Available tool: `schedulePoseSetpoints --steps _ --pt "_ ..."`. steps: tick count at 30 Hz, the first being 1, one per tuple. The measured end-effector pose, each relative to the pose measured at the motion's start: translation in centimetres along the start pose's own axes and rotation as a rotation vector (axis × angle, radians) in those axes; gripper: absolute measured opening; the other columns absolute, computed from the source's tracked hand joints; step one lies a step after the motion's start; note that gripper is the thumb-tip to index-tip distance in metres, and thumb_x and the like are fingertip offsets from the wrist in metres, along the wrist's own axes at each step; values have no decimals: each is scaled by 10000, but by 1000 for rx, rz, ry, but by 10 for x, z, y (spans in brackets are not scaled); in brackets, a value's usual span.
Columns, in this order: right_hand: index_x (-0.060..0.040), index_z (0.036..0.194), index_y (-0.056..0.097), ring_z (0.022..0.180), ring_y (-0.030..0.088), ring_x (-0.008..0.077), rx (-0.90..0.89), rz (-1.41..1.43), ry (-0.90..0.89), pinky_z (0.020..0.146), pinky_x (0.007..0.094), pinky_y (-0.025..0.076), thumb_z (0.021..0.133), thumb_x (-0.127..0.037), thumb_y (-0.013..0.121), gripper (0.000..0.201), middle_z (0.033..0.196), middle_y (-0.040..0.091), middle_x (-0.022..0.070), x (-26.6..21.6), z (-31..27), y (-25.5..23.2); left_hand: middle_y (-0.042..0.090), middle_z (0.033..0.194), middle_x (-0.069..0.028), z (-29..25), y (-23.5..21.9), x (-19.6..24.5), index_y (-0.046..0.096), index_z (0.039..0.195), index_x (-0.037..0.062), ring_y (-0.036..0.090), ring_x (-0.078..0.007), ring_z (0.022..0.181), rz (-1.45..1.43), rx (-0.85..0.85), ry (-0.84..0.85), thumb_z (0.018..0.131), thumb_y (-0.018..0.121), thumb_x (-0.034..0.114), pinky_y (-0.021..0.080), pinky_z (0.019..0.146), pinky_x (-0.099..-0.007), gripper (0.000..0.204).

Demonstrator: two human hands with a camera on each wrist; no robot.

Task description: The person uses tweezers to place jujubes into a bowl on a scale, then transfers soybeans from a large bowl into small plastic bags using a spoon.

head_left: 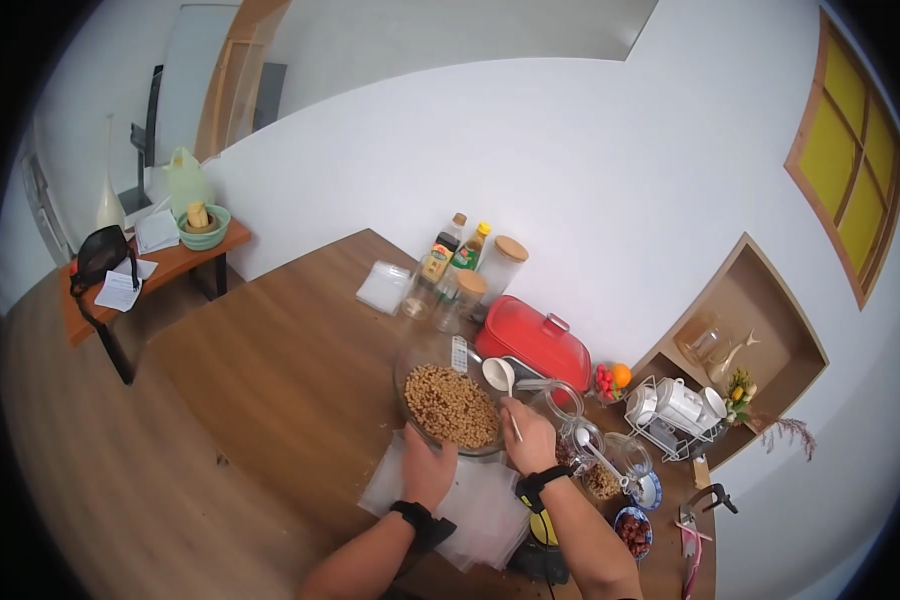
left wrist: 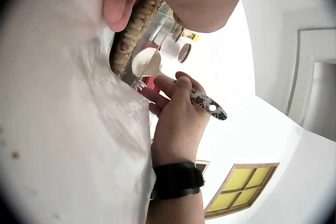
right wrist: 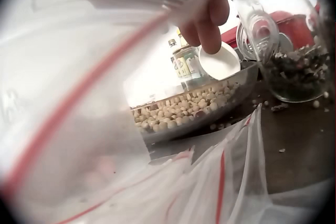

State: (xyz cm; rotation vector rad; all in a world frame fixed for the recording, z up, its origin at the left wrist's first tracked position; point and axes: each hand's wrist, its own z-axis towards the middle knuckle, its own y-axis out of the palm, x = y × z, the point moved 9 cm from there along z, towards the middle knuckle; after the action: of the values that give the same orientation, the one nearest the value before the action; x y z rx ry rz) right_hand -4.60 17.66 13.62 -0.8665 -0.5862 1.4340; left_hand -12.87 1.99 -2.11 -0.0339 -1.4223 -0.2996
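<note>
A clear glass bowl (head_left: 402,385) holds a heap of pale beans (head_left: 452,405) with some darker ones among them. My left hand (head_left: 430,472) grips its near rim, part of the fingers hidden from the head view. Over the bowl's right side, my right hand (head_left: 532,437) holds a white ladle (head_left: 498,374) by its black-and-white patterned handle (left wrist: 202,102). The ladle's cup is tilted beside the rim. Clear zip bags with red seal lines (right wrist: 221,182) lie under and in front of the bowl, and one fills much of the left wrist view.
Behind the bowl stand a red lidded pan (head_left: 535,340), sauce bottles (head_left: 440,255) and cork-topped jars (head_left: 505,262). Open glass jars (head_left: 602,480) and a small dish of dark red pieces (head_left: 632,532) sit to the right. A cup rack (head_left: 675,415) stands near the wall.
</note>
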Motion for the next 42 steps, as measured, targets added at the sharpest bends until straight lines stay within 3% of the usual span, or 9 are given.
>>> schedulePoseSetpoints --steps 8,13,14,19,23,27,28,35,42 --pt "-87 1235 711 880 735 446 -1 155 -14 759 530 583 1041 -196 665 228 982 763 226 -28 9 17 694 1244 -301 -1 1 -2 480 1375 -21 674 -501 1179 -13 3 32 939 716 155 539 979 -513 526" --pt "-86 1234 728 926 745 433 -60 230 -86 787 516 594 1037 -192 667 232 1033 775 215 -59 9 19 698 1155 -143 2 1 3 471 1359 12 735 -207 802 14 28 162 959 645 26 614 624 -333 436" --pt "-87 1236 730 936 746 430 -70 242 -104 793 514 596 1035 -189 668 234 1042 778 212 -65 8 17 698 1153 -141 2 1 3 471 1357 14 734 -206 802 10 28 164 960 646 25 613 625 -332 434" --pt "-90 1237 733 939 751 416 -202 300 -113 794 504 600 1028 -161 668 230 1050 786 186 -83 2 -3 707 1250 -282 -2 2 7 461 1387 3 688 -479 1184 -102 -34 21 971 712 156 544 980 -495 509" --pt "-80 1218 750 906 759 405 -202 295 -182 775 480 609 1022 -153 676 222 1018 793 160 -88 -8 -31 702 1261 -288 -2 1 7 436 1429 -8 690 -478 1180 -70 -44 2 947 699 128 545 985 -496 566" --pt "-76 1203 771 878 774 398 -258 664 299 762 426 617 1038 -167 688 206 935 781 187 -25 -13 -26 694 1270 -294 -2 2 1 432 1433 -22 691 -474 1178 -22 -27 -43 932 696 118 546 988 -497 583" --pt "-71 1211 759 867 768 409 -173 657 316 758 441 611 1057 -204 670 222 929 775 209 -18 -8 -29 693 1270 -295 -2 2 1 433 1431 -25 691 -473 1177 -20 -23 -54 930 696 117 546 989 -497 583" --pt "-69 1231 734 866 752 420 64 34 14 766 499 597 1054 -216 647 246 983 782 202 1 6 -14 695 1256 -293 1 1 5 451 1407 -39 694 -472 1176 -85 -33 11 926 697 107 549 991 -500 559" --pt "-70 1239 734 873 753 411 -62 55 -40 752 497 596 1043 -199 656 247 1000 782 202 -12 0 -13 696 1237 -299 -2 0 7 448 1407 -37 693 -490 1154 -22 -23 31 935 692 131 555 963 -509 557"
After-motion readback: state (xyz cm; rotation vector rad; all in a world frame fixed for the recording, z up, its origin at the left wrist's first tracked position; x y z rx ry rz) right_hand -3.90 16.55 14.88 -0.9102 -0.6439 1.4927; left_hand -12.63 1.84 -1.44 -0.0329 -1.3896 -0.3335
